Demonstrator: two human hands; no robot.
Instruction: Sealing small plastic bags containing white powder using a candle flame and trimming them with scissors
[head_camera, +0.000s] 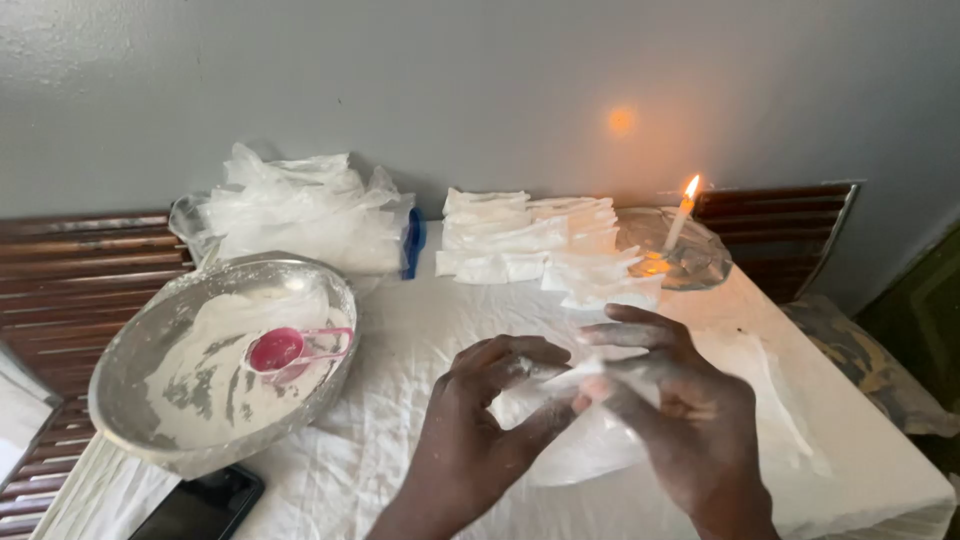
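both hands meet low over the white cloth. the left hand (478, 425) pinches the edge of a small clear plastic bag (585, 425) between thumb and fingers; the right hand (680, 415) grips the bag's other side, upper fingers spread. left of the hands sits a metal bowl (130, 370) of white powder holding a pink scoop (285, 349). beyond them lie stacked filled packets (530, 245) and a lit candle (682, 215).
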